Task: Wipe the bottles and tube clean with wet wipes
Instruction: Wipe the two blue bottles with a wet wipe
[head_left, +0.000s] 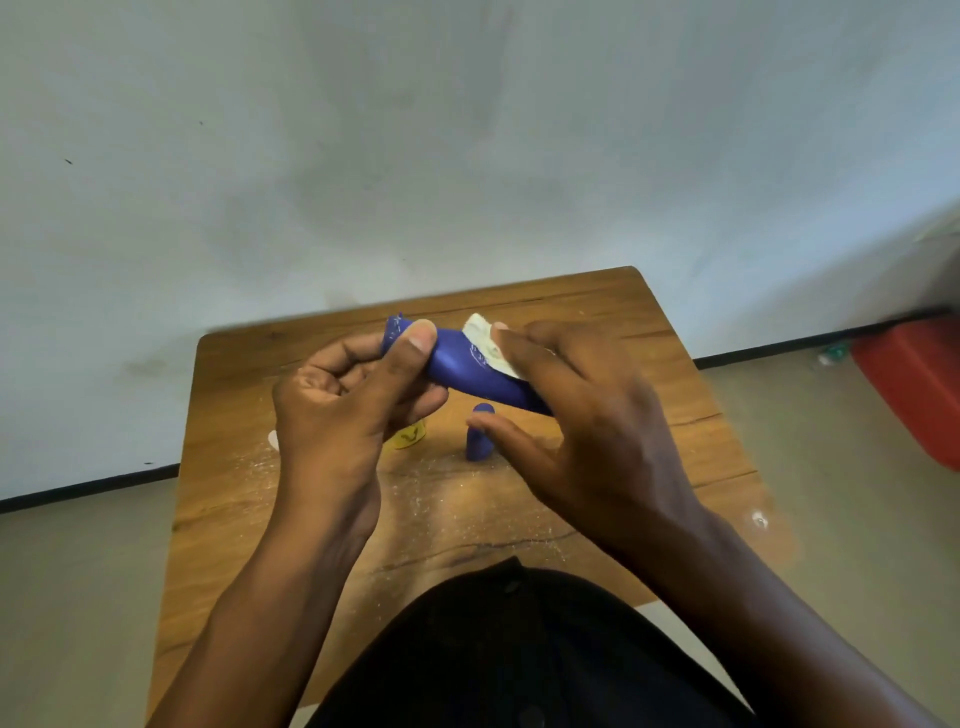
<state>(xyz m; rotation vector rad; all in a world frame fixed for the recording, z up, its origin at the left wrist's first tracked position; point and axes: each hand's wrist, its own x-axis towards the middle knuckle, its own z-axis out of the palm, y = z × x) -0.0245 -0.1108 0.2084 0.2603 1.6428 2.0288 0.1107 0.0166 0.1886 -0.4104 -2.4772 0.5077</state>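
Left hand (332, 400) has its grip clamped on the blue tube (462, 366) by its crimped end; right hand (576, 410) pinches the wet wipe (485, 343) against the tube, above the tabletop (675, 415)

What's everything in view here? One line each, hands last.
tube: 1, dark blue, held in the air above the table between both hands
wet wipe: 1, white, pressed on the tube under the right fingers
bottle: 1, dark blue, upright mid-table, below the tube
yellow item: 1, partly hidden behind the left hand; type unclear
white item: 1, only an edge shows left of the left wrist
table: 1, brown wood, dusty with white specks
red container: 1, on the floor at far right
wall: pale grey, smudged
left hand: grip on the tube's crimped end
right hand: grip holds the wipe against the tube
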